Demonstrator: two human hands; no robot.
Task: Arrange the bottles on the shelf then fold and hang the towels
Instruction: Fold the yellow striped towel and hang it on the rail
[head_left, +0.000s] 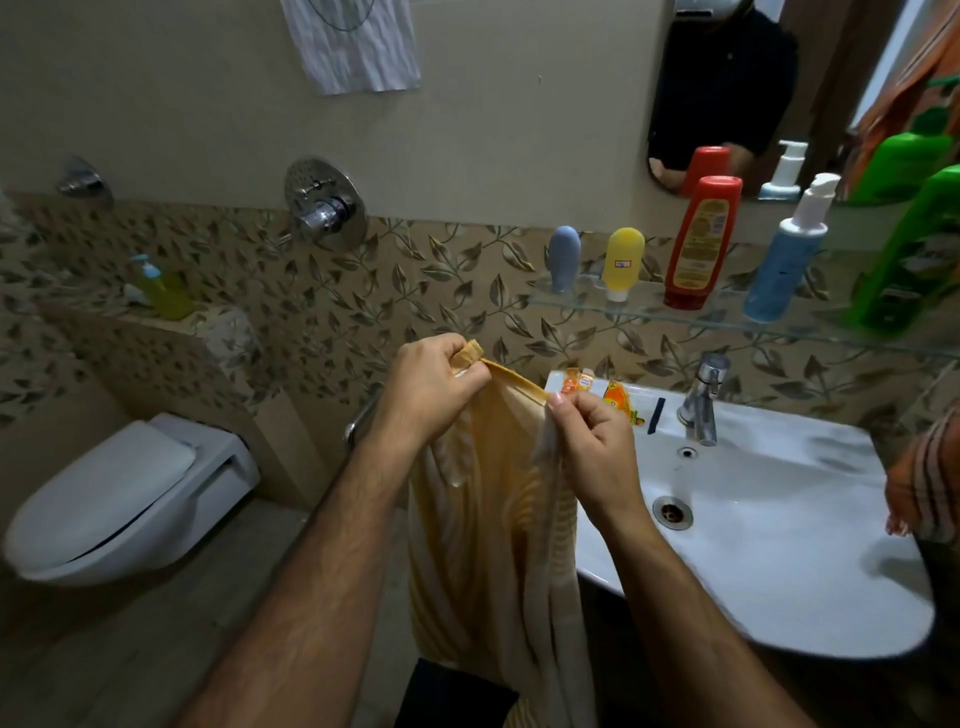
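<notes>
A yellow-and-white striped towel (493, 525) is held up at the centre of the frame, its top hem stretched between both hands and the rest hanging down in loose folds toward the lower edge. One top corner is pinched in the curled fingers of the left hand (428, 387); the hem further along is gripped between thumb and fingers of the right hand (592, 441). The towel hangs just beside the left rim of a white washbasin (779, 551), seen at right of centre.

On a glass shelf (649, 312) in the upper right, five bottles are lined up: a grey-blue tube (564, 258), a yellow tube (622, 261), a red bottle (704, 241), a blue-and-white pump bottle (787, 260) and a green bottle (914, 254). Their reflections are seen in the mirror (727, 88) above.

A chrome tap (701, 402) and some orange sachets (576, 384) are noted on the basin's back ledge. A second, orange striped towel (927, 478) is seen at the right edge. A white toilet (130, 499) is located at lower left, with a chrome wall valve (324, 208) above it and a pale cloth (358, 44) hung at the top.
</notes>
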